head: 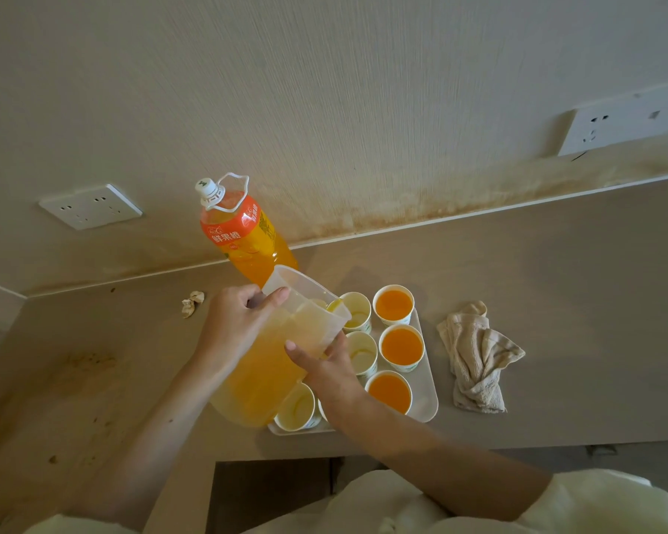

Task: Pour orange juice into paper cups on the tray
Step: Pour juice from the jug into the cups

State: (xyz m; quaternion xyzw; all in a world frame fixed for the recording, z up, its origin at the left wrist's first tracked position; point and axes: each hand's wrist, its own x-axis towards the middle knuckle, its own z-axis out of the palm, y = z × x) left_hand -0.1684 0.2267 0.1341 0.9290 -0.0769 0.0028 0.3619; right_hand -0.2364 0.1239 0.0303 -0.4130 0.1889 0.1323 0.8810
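My left hand (pixel 234 327) has its grip clenched around the handle of a clear plastic pitcher (pixel 282 348), thumb on top near the rim, centre of the frame. The pitcher is tilted to the right, half full of orange juice, spout over the upper-left paper cup (pixel 357 311) on the tray (pixel 427 398); a little juice sits at the spout lip and in the bottom of that cup. My right hand (pixel 326 370) presses against the pitcher's lower side, fingers spread on the wall, steadying it rather than wrapping it, so that grip is flat and released, touching only. The white tray lies right of centre on the table (pixel 556 302). Three cups in the tray's right column are filled with juice: top (pixel 393 304), middle (pixel 402 346), bottom (pixel 389 391). Left column: middle cup (pixel 361 352) looks nearly empty, lower cup (pixel 296 406) empty, partly behind the pitcher; another cup is mostly hidden under my right wrist. An orange juice bottle (pixel 240 233), capped, with a white carry handle, stands behind the pitcher near the wall. A crumpled beige cloth (pixel 477 356) lies just right of the tray. A small crumpled paper scrap (pixel 191 302) sits left of centre on the table. Wall sockets at the left (pixel 89 206) and upper right (pixel 621 125).
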